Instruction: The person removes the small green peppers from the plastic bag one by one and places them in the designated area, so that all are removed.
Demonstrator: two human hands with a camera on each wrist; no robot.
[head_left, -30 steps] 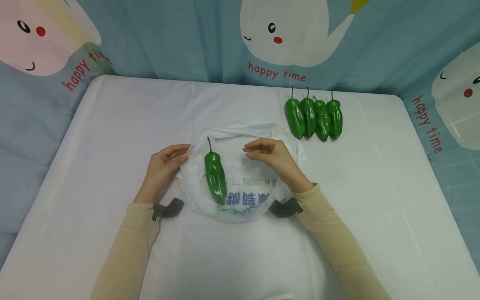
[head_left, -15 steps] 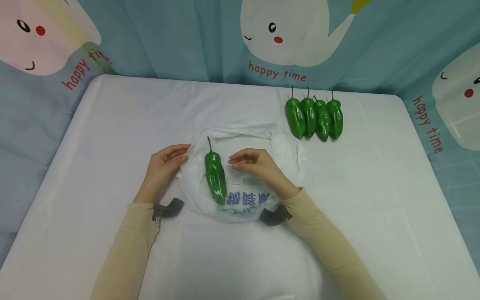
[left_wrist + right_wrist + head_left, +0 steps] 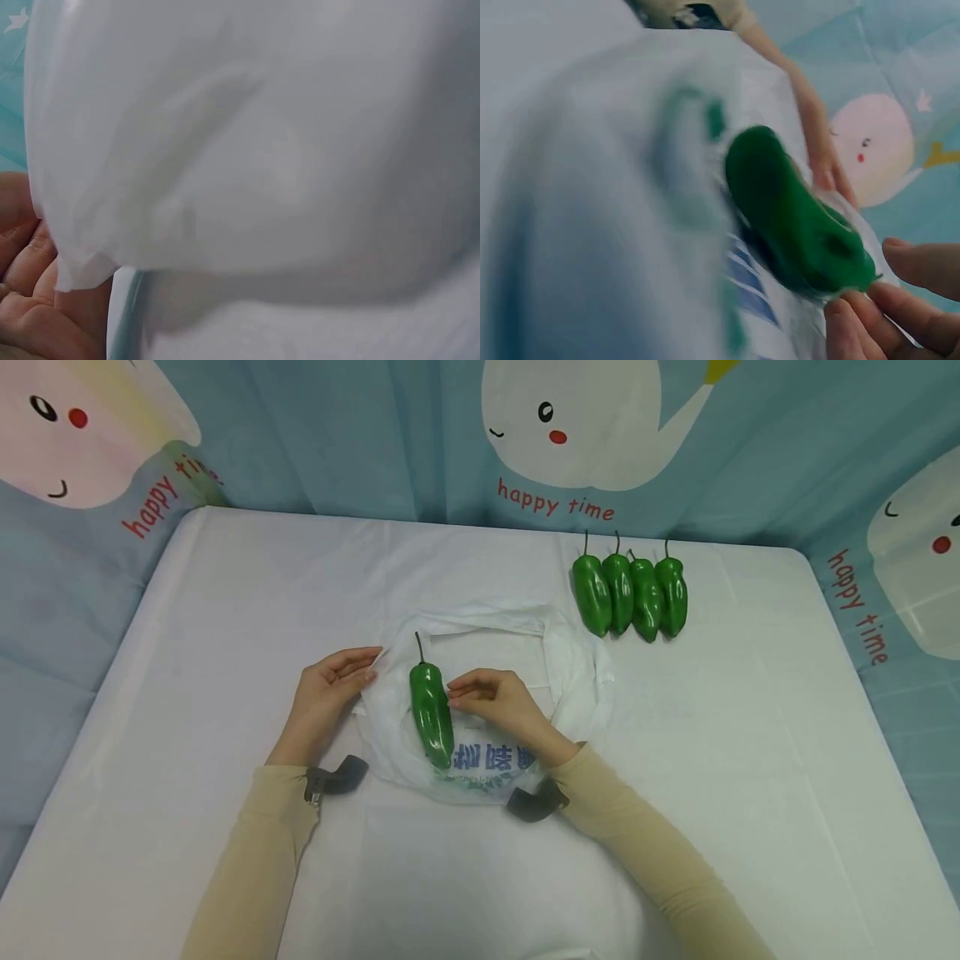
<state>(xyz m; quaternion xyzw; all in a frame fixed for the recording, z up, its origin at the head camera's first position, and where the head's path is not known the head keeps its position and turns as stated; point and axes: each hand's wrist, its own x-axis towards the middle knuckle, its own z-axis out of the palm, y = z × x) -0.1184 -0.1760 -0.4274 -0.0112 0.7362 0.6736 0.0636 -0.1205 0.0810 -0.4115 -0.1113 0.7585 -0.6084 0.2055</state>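
Note:
A glossy green pepper [image 3: 431, 714] lies over the spread white plastic bag [image 3: 585, 685], stem pointing away. Its dim green shape shows through the bag film [image 3: 300, 172] in the left wrist view. My left hand [image 3: 326, 689] holds the bag's left edge between thumb and fingers. From the right, my right hand [image 3: 498, 697] reaches over the bag, its fingertips right at the pepper's side. Seen from the right wrist, the thumb [image 3: 922, 262] stands apart from the fingers, and the pepper [image 3: 791, 217] is just beyond the fingertips.
Several more green peppers [image 3: 630, 597] lie in a row at the back right of the white-covered table [image 3: 750, 735]. A blue curtain [image 3: 360, 435] with cartoon prints hangs along the back and sides. Dark wrist cameras [image 3: 536, 802] sit on both sleeves.
My right hand has moved left and toward the body, from over the bag's middle to the pepper's side. My left hand stays at the bag's edge.

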